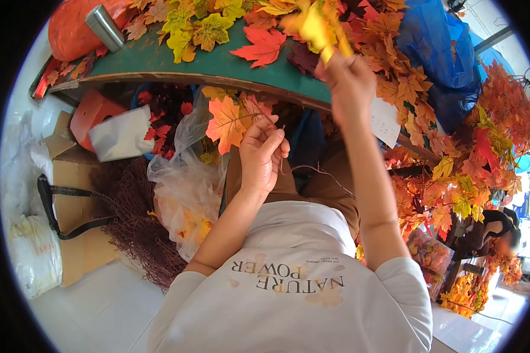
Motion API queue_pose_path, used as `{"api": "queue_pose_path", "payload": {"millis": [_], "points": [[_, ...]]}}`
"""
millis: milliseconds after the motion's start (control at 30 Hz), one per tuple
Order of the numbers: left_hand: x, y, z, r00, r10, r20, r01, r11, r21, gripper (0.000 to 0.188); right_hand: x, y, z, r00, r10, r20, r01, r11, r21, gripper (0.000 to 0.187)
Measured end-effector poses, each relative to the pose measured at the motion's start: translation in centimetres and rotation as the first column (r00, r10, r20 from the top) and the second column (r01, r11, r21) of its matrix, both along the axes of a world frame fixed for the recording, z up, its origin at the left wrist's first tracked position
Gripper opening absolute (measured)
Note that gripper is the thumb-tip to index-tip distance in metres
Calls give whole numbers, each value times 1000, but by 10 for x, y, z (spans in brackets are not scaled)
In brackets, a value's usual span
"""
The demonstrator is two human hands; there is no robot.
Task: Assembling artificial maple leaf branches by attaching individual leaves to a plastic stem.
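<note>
A white printed shirt (288, 294) fills six o'clock. The left hand (262, 154) pinches a thin brown wire stem (264, 117) bearing an orange fabric maple leaf (227, 120). At twelve o'clock the right hand (348, 79) is closed on a blurred yellow leaf (313, 25). Loose leaves litter the green table (159, 59); a clear plastic bag (185, 188) hangs at nine.

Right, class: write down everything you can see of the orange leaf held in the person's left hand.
The orange maple leaf looks artificial, like fabric or plastic, with pointed lobes and pale veins. Its colour runs from orange to a yellower tone near the lower lobes. It is spread flat facing the camera, below the green table edge and in front of a clear plastic bag. A thin dark stem runs from it to the left hand, whose fingertips pinch that stem. Nothing else clearly touches it.
</note>
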State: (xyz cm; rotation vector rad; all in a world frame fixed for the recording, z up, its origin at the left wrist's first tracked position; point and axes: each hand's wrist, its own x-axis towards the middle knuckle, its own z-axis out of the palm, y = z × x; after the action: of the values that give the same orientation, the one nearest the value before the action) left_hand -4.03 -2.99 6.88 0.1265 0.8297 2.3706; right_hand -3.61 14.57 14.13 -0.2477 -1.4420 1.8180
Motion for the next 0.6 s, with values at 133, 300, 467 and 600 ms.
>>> {"api": "queue_pose_path", "payload": {"millis": [133,300,467,600], "points": [[4,1,9,1000,16,-25,-16,1000,4,22,32,-71,-56,997,-77,18,78,953,-292,5],[3,1,1,998,3,-64,-1,1000,31,19,49,-96,-80,989,61,134,-34,980,-195,9],[1,1,0,1000,-13,-17,13,1000,22,19,57,-90,-89,989,-96,112,82,989,120,11],[2,-1,4,1000,-8,1,8,1000,-1,19,63,-77,-79,955,130,268,-110,990,-91,12]]}}
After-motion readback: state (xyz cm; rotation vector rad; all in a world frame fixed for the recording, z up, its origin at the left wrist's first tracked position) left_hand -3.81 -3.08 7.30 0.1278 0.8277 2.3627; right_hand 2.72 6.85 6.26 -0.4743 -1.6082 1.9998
